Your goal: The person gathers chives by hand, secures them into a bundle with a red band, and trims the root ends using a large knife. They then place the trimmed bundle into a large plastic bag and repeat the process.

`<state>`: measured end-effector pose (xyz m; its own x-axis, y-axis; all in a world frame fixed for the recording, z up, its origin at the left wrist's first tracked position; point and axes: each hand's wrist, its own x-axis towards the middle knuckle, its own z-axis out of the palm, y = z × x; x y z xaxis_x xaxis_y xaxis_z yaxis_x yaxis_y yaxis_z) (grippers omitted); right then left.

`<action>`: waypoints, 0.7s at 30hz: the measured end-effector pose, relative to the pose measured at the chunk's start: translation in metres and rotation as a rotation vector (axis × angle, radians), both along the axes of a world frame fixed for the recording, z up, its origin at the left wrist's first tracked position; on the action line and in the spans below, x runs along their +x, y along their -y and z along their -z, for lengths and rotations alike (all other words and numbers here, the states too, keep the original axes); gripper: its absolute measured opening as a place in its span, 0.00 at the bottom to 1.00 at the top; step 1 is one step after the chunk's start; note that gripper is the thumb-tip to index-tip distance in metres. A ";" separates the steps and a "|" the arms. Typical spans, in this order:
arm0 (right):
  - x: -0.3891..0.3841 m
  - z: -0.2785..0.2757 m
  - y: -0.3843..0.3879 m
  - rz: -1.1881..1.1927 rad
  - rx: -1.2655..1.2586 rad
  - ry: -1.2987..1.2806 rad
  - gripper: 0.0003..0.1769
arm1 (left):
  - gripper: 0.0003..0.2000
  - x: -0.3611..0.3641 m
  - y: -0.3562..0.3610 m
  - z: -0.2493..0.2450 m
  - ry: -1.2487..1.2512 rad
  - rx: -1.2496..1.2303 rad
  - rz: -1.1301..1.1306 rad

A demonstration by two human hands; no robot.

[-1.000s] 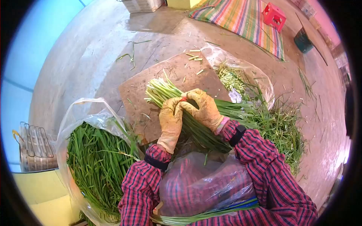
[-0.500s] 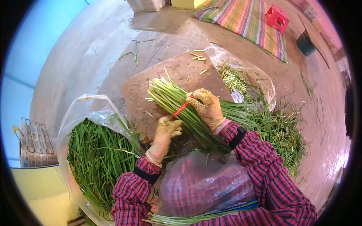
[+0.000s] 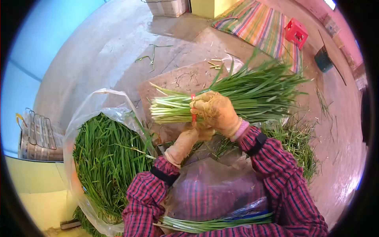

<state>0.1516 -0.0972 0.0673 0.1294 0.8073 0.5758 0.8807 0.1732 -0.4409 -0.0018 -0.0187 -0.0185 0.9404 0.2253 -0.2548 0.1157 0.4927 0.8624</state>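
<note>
A: Where is the bundle of green stalks (image 3: 256,91)?
B: In the middle of the head view, above the brown board (image 3: 179,79). Its pale cut ends point to nine o'clock and its leaves fan out toward two and three o'clock.
A: And the person's hands?
B: Both wear stained, yellowish gloves. The right hand (image 3: 216,112) is curled over the bundle, gripping it just beside the red band (image 3: 193,108). The left hand (image 3: 191,138) is at the band's lower end, its fingers partly hidden beneath the bundle; whether they are closed on anything, one cannot tell.
A: What lies around them?
B: At eight o'clock, a clear plastic bag (image 3: 70,148) full of long greens (image 3: 106,166). Between three and four o'clock, a loose heap of leaves (image 3: 298,148). At six, thin stalks (image 3: 215,224) lie across the person's lap, near a clear plastic sheet (image 3: 219,185).
A: Farther off?
B: A striped mat (image 3: 252,25) at one o'clock, a red stool (image 3: 296,33) at its edge toward two, and a dark green dustpan (image 3: 323,61) also near two, apart from the mat.
</note>
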 end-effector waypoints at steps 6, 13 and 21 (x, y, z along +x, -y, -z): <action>0.009 0.054 -0.002 -0.040 -0.050 -0.222 0.05 | 0.37 -0.017 -0.007 -0.082 -0.204 1.521 -0.075; 0.005 0.043 0.000 -0.044 -0.018 -0.086 0.04 | 0.56 0.030 -0.047 -0.025 -0.344 1.833 0.198; -0.007 0.044 -0.002 0.030 -0.049 -0.298 0.03 | 0.35 0.042 -0.055 -0.022 -0.362 1.763 0.278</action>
